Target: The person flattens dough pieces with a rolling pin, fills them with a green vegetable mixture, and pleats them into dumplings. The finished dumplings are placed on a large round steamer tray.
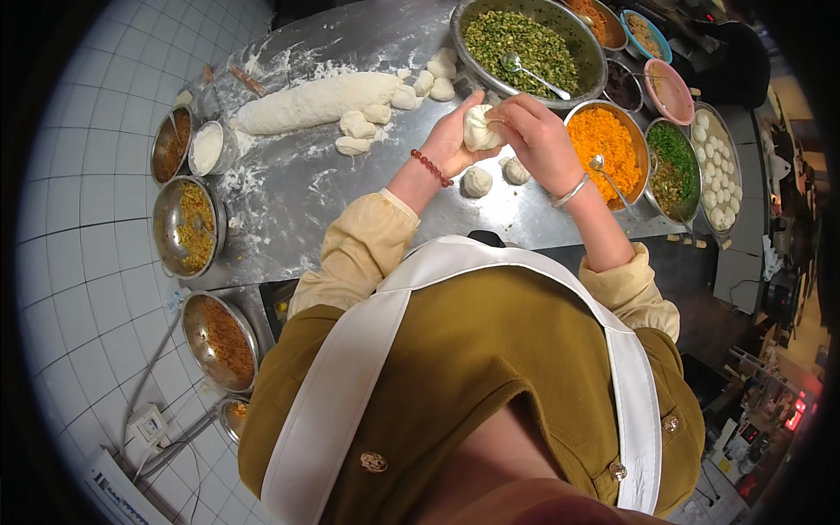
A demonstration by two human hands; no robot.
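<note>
A pleated dough bun (480,129) rests in my left hand (451,139), cupped above the steel worktable (420,203). My right hand (542,141) pinches the folds at the bun's right side between thumb and fingers. Beneath my hands, two shaped buns lie on the metal: a round one (477,182) and a pleated one (517,171), partly hidden by my right hand. To the left stretches a thick floured roll of dough (315,104), with several cut dough pieces (356,125) around its right end.
Beyond my hands stands a large basin of chopped green filling (518,52) with a spoon. On the right are a bowl of shredded orange filling (604,154), a bowl of green filling (672,167) and a tray of small white dough balls (716,170). Filling bowls (190,226) line the tiled wall.
</note>
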